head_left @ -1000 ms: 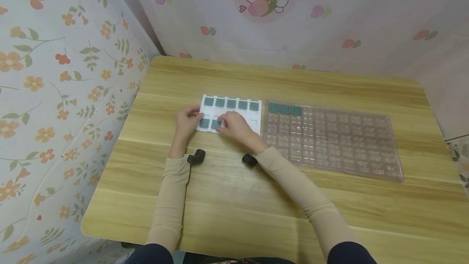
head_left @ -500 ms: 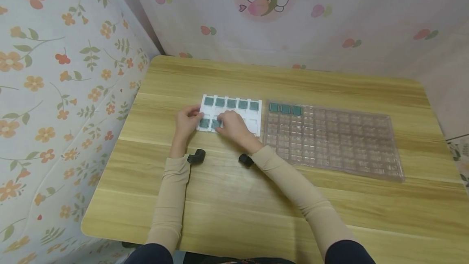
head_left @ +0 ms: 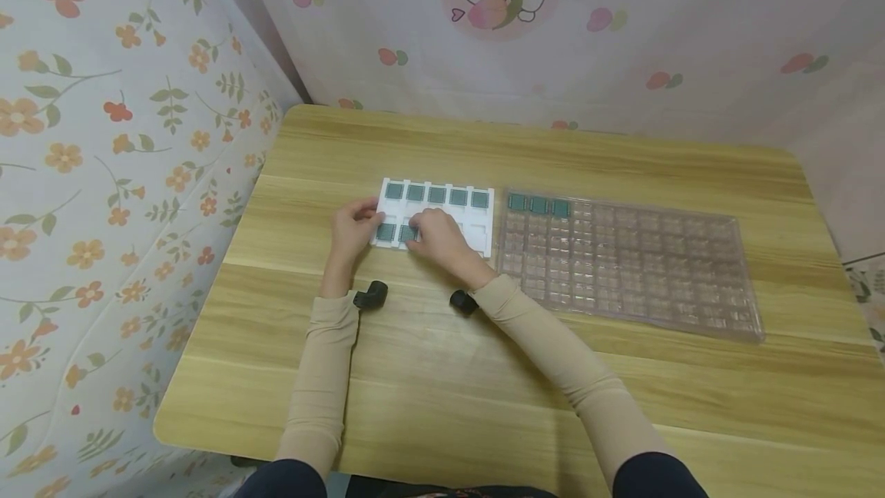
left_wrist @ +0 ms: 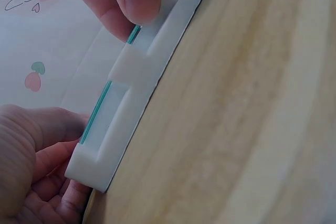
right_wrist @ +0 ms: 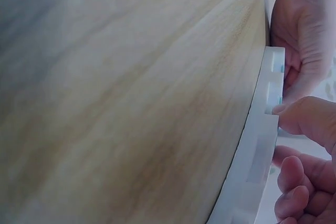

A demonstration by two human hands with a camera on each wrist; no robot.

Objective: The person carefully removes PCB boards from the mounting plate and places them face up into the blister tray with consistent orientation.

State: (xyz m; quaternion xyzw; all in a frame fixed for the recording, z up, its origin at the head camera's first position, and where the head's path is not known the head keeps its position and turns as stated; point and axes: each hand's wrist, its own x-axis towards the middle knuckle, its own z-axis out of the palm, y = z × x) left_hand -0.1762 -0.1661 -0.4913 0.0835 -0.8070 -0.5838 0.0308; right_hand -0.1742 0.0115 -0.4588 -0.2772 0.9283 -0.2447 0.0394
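Observation:
A white slotted tray (head_left: pixel 477 215) lies on the table in the head view, with green square chips in its far row and in the left slots of its near row. My left hand (head_left: pixel 353 230) grips the tray's left end, thumb on the rim beside the corner chip (head_left: pixel 386 233). Thumb and fingers of my right hand (head_left: pixel 444 238) pinch the second chip (head_left: pixel 406 234) of the near row, partly hidden by the fingertips. In the left wrist view, this chip's teal edge (left_wrist: pixel 134 34) shows beneath the right fingers, low in its slot.
Right of the white tray is a clear plastic tray (head_left: pixel 650 271) with many pockets; three green chips (head_left: pixel 538 205) sit in its far left corner. A black wrist mount (head_left: pixel 372 296) shows at the left wrist, another (head_left: pixel 463 302) at the right. Patterned curtains border the wooden table (head_left: pixel 415 375).
Over the first half second my right hand and forearm shift slightly left at the second near-row chip, then stay still. The left hand and both trays keep their places.

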